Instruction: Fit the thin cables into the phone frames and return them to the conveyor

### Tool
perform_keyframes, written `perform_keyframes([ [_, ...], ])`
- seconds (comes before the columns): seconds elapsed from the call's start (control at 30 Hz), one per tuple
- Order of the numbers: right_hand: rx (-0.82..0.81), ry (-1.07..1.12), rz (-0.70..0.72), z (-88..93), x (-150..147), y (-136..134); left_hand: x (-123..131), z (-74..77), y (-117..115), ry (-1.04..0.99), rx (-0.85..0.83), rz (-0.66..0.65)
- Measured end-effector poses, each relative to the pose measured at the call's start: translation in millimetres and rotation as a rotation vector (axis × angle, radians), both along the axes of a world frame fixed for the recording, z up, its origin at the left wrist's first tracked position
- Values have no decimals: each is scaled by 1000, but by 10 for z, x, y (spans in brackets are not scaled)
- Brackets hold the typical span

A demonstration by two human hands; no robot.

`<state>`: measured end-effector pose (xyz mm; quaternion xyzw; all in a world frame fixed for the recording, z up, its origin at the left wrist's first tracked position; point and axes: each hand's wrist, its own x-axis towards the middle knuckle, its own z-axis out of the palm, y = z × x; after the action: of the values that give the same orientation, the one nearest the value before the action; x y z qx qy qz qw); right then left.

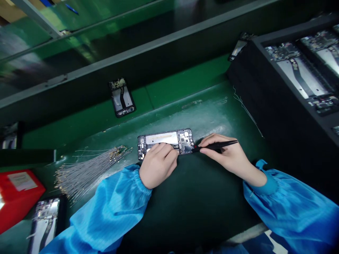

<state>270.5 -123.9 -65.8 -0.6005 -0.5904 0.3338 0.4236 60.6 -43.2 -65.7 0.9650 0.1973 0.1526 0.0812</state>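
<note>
An opened phone [185, 141] lies lengthwise on the green mat, with its circuit boards and silver middle exposed. My left hand [159, 164] rests on the phone's near side, its fingers curled over the edge and holding it; the fingertips are partly hidden. Black tweezers [221, 144] are pinched between the thumb and fingers of my right hand [230, 155]. Their tips touch or nearly touch the phone's right end; I cannot tell which. A bundle of thin grey cables [88, 171] with gold-coloured ends lies left of my left hand.
Another opened phone [122, 98] lies on the green ledge behind. A black rack [267, 98] holding several opened phones stands at the right, with loose cables [249, 114] beside it. At the left are a red box [19, 197] and an opened phone [45, 224].
</note>
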Motion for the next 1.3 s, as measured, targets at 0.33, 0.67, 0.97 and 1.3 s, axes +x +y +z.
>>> perform_keyframes([
  [0.33,169,-193,175,45,-99,-78,-14,-22,1,33,-36,-2],
  [0.67,171,-172,117,165,14,194,37,-26,48,14,-220,80],
  [0.97,101,-587,459,-21,12,422,89,-56,35,-21,-211,145],
  [1.3,59,-503,457,-16,29,412,5,-44,55,2,-189,-168],
])
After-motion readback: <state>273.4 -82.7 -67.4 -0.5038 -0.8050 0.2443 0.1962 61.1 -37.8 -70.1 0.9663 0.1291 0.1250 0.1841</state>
